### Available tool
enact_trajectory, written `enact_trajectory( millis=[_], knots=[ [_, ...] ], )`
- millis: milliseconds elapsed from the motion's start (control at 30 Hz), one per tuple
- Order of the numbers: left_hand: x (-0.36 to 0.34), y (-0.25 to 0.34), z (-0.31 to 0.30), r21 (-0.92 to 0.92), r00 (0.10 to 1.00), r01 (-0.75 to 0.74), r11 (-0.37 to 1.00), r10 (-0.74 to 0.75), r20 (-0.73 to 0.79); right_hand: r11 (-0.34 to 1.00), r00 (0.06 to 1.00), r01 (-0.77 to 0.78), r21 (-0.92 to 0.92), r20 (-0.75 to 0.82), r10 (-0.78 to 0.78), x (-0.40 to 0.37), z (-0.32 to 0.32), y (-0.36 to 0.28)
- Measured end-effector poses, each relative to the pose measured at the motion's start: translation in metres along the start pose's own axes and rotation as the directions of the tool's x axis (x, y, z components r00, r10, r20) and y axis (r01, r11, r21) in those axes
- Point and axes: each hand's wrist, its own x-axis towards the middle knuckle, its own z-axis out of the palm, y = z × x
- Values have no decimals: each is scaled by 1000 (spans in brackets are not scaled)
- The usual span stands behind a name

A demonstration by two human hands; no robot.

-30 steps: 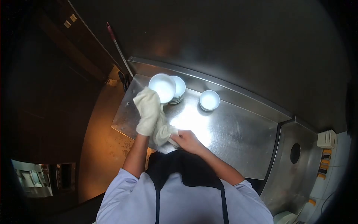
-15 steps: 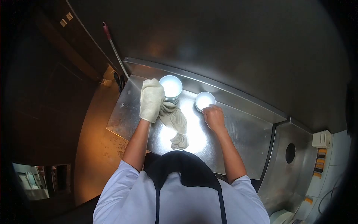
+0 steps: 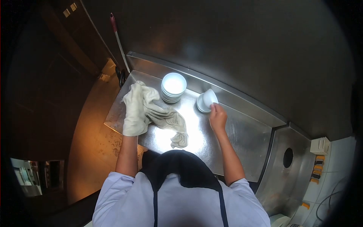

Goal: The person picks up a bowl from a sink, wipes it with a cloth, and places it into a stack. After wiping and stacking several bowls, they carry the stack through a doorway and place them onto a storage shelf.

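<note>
My left hand, covered by a pale cloth [image 3: 137,113], is over the left part of the steel counter [image 3: 242,151]. The cloth hides its fingers, and its loose end trails rightward across the surface. Just right of the covered hand stands a stack of white bowls [image 3: 174,84]. My right hand [image 3: 218,118] pinches the rim of a white bowl [image 3: 210,97], which is tilted on its side. Behind and below that one, another white bowl [image 3: 201,106] rests on the counter.
A raised steel edge [image 3: 196,81] runs along the counter's back. A red-handled pole [image 3: 118,38] leans at the far left. On the right are a steel surface with a round dark hole [image 3: 288,157] and a white box [image 3: 320,145].
My cloth-covered left hand has moved left, away from the bowl stack. My right hand has tipped up the bowl, showing another beneath it. The view has shifted slightly.
</note>
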Motion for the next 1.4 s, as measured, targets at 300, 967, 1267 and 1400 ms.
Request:
enact_trajectory(
  millis=[300, 967, 1267, 1400],
  knots=[
    [-48, -53, -11, -253, 962, 150, 956, -82, 261, 160, 761, -560, 813, 428, 487, -2, -49, -45],
    [-126, -36, 119, 19, 78, -977, 214, 271, 959, 840, 972, -145, 523, 234, 22, -75, -223, -116],
    [-193, -27, 183, -108, -90, -955, 276, 80, 993, 402, 927, -339, 851, 229, 296, -168, -331, -65],
    [-193, -54, 181, -218, -104, -886, 409, 282, 954, 659, 728, -609, 442, -19, 685, -220, -355, -66]
  ],
)
